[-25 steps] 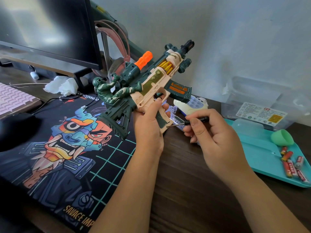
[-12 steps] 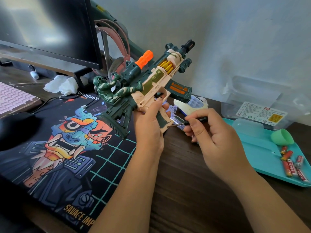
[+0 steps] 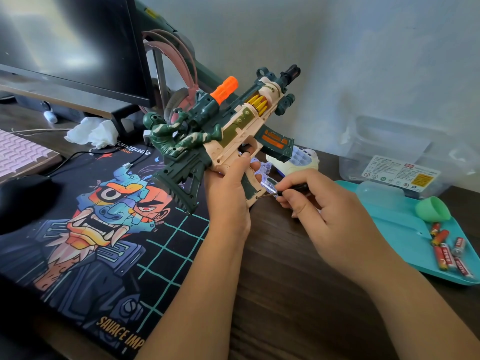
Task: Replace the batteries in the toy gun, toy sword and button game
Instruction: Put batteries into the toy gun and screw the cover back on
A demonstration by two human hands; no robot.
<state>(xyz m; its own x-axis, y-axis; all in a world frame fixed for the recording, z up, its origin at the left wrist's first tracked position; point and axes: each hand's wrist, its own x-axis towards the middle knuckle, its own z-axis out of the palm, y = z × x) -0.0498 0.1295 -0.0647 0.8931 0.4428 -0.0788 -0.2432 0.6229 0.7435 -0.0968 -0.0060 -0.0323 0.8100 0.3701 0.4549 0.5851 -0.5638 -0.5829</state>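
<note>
My left hand point(image 3: 228, 193) grips the handle of a green and tan toy gun point(image 3: 233, 126), holding it above the desk with its muzzle tilted up to the right. A green soldier figure sits on its back end. My right hand point(image 3: 324, 214) pinches a small black-handled screwdriver point(image 3: 285, 190), whose tip touches the base of the gun's grip. Behind the gun lies the white button game point(image 3: 298, 162) with its blue bubbles. Several red batteries point(image 3: 449, 253) lie on a teal tray point(image 3: 405, 229) at the right. The toy sword cannot be made out for certain.
A printed desk mat point(image 3: 91, 229) covers the left of the dark wooden desk. A monitor point(image 3: 70, 48), headphones point(image 3: 176, 74), crumpled tissue point(image 3: 91, 133), a pink keyboard point(image 3: 18, 152) and a black mouse point(image 3: 23, 198) stand at the left. A clear plastic box point(image 3: 405, 157) and a green cup point(image 3: 432, 209) sit at the right.
Almost nothing has shifted: both hands keep their hold, and the screwdriver stays at the base of the gun's grip with only slight finger movement.
</note>
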